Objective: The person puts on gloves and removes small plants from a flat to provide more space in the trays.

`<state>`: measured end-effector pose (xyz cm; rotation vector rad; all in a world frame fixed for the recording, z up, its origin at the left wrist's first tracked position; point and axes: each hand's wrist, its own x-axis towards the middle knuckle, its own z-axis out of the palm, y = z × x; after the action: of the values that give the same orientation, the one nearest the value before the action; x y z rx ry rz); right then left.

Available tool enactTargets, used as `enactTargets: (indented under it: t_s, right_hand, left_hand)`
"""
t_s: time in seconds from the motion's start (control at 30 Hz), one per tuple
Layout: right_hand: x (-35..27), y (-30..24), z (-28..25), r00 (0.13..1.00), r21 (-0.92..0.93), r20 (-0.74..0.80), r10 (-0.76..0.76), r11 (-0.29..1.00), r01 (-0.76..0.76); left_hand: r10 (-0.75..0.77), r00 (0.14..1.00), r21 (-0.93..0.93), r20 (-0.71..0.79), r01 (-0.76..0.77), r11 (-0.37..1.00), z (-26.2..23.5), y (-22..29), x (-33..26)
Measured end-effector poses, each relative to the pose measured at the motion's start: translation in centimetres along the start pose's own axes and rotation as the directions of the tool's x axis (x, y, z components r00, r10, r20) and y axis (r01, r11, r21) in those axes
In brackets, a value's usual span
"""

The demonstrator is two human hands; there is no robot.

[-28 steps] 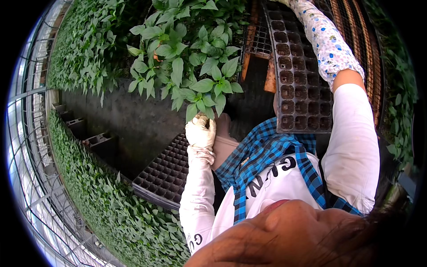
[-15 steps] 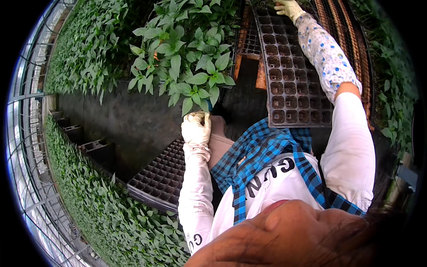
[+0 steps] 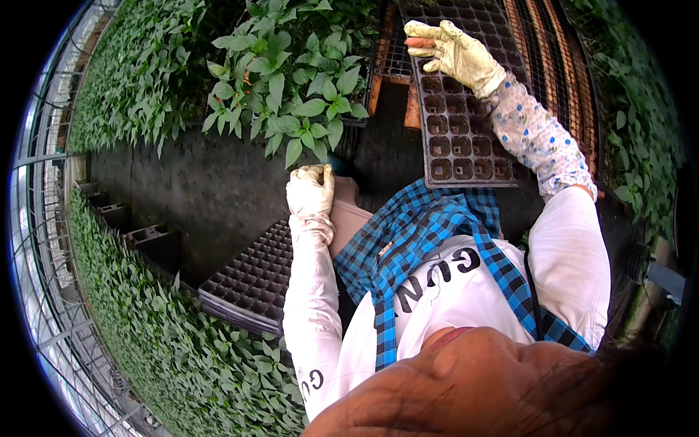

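Both hands wear soft cloth gloves, pale and a bit dirty: the right hand (image 3: 453, 52) and the left hand (image 3: 311, 191). The black seed tray (image 3: 466, 138) under the right hand looks like thin matt plastic. Beside that tray, the rack (image 3: 561, 65) is rusty wire mesh. The leaves (image 3: 291, 80) look smooth and a little shiny. The apron (image 3: 408, 233) is checked cloth.

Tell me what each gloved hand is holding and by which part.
Left hand is at the near edge of the seedling tray; its grip is hidden. Right hand rests on the empty black cell tray, gripping nothing visible.
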<state>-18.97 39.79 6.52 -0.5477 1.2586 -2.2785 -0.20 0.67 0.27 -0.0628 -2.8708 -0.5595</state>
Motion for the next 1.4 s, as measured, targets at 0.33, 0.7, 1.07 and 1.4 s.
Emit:
enactTargets:
  t_s: [0.33, 0.7, 1.07, 1.4]
  right_hand:
    - [-7.6, 0.4, 13.1, 0.997, 0.344, 0.009, -0.077, 0.936, 0.069]
    - [-12.4, 2.5, 17.4, 0.999, 0.406, 0.014, -0.053, 0.913, 0.043]
    - [-14.1, 3.8, 16.4, 0.994, 0.514, 0.041, -0.098, 0.856, 0.063]
    - [-14.1, 5.4, 15.4, 0.996, 0.444, 0.081, -0.048, 0.896, 0.007]
  left_hand:
    - [0.135, 0.978, -0.324, -0.157, -0.180, 0.929, -0.5, 2.1, -1.0]
    - [0.162, 0.930, -0.825, 0.330, 0.367, -0.429, -7.1, 14.7, -1.2]
    - [0.252, 0.903, -0.711, 0.347, 0.429, -0.557, -9.4, 16.9, -3.0]
    - [0.087, 0.995, -0.955, 0.053, 0.026, 0.295, -6.2, 17.5, -3.0]
